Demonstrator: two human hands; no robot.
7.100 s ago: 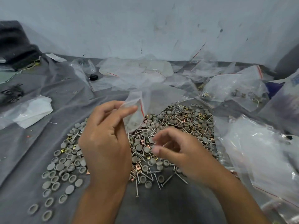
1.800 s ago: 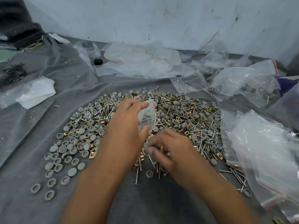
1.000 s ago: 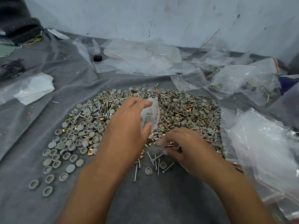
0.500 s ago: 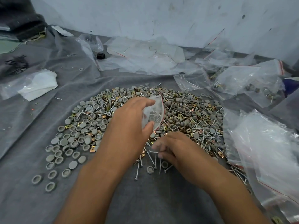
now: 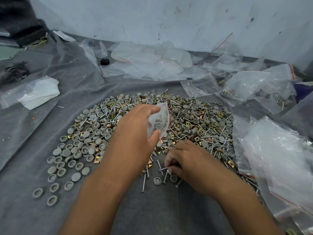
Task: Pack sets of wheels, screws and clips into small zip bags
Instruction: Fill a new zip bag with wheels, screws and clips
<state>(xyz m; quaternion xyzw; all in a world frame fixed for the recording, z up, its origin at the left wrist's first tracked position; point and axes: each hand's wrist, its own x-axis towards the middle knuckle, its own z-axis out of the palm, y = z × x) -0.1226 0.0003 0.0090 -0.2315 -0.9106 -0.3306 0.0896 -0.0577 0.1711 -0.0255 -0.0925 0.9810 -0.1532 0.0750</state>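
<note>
On grey cloth [image 5: 30, 167], left to right:
Far left: folded white sheet in clear plastic [image 5: 39, 93], apart from the parts.
Left of centre: grey wheels [image 5: 67, 155], spread in a single layer, mostly cup side up.
Left hand [image 5: 133, 134]: raised over the heap; thumb and fingers pinch a small zip bag [image 5: 159, 121], mouth held open, a few parts inside.
Centre: mixed heap [image 5: 191, 122] of wheels, screws and brass clips.
Right hand [image 5: 189, 160]: low at the heap's near edge; fingers curled, pinching a screw [image 5: 164, 168].
Far right: large clear bags [image 5: 277, 160], overlapping the heap's edge.
Rear: empty zip bags [image 5: 152, 61] along the wall.
</note>
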